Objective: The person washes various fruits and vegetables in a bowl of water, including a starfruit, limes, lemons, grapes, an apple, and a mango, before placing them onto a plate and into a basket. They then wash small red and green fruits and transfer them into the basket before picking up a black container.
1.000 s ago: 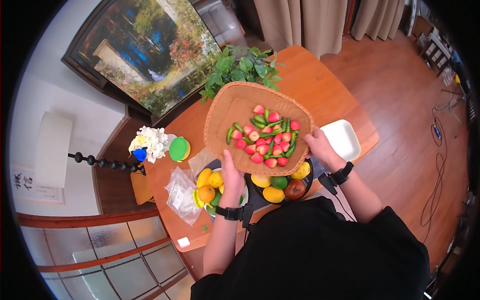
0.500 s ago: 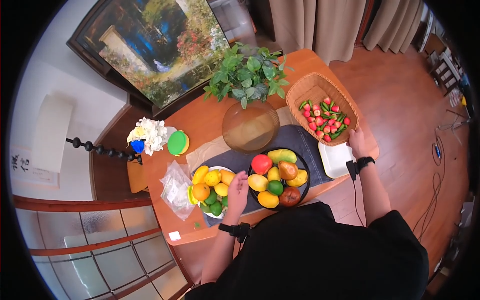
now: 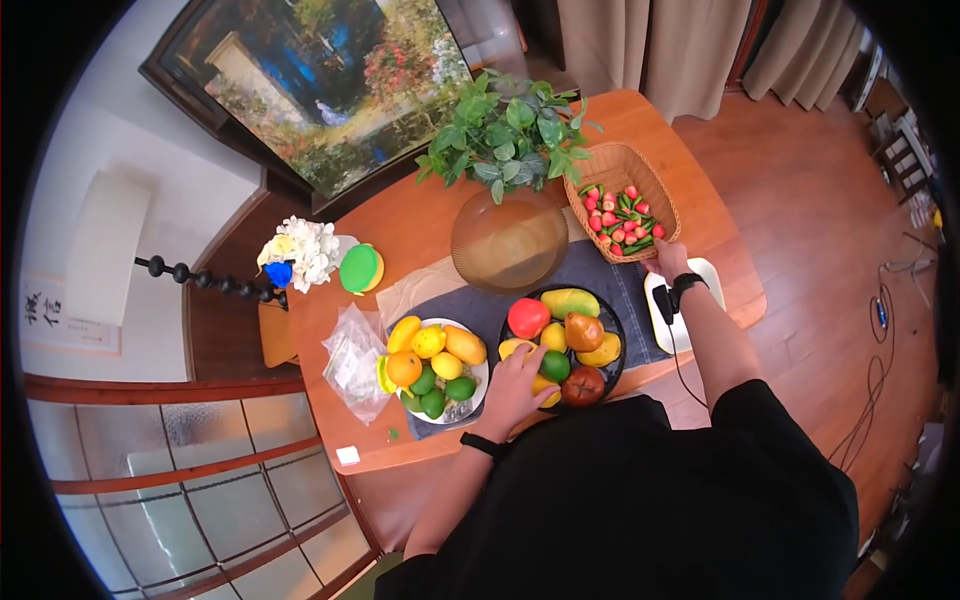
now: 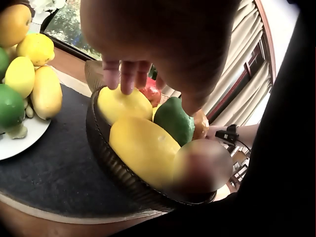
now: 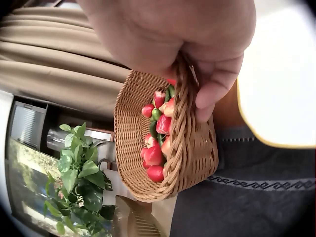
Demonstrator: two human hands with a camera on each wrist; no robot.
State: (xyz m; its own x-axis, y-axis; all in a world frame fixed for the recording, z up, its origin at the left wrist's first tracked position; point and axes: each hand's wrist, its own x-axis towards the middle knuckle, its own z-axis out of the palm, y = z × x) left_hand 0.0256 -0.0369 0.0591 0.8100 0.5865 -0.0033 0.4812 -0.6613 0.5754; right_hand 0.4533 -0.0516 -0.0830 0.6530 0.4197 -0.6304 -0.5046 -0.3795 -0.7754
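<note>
My right hand (image 3: 668, 258) pinches the near rim of a wicker basket (image 5: 195, 158), thumb on one side of the woven edge and fingers on the other. Inside lie several small red fruits (image 5: 153, 155) and slim green peppers (image 3: 625, 200). My left hand (image 3: 513, 390) is over a dark ribbed bowl (image 4: 111, 155), fingers extended down at a yellow fruit (image 4: 123, 104). Its thumb is close to a green fruit (image 4: 175, 122). Also in the bowl are a larger yellow fruit (image 4: 140, 150), a red fruit (image 3: 528, 318) and a brown pear (image 3: 583, 330).
Left of the bowl stands a white plate (image 3: 478, 392) of yellow, orange and green fruits, beside a plastic bag (image 3: 352, 365). An amber glass bowl (image 3: 510, 240) and a leafy plant (image 3: 510, 130) stand behind. A white tray (image 3: 662, 335) lies under my right forearm.
Both hands held the basket at first. The left hand let go and moved to the dark bowl's fruit. The right hand carried the basket to the table's back right.
</note>
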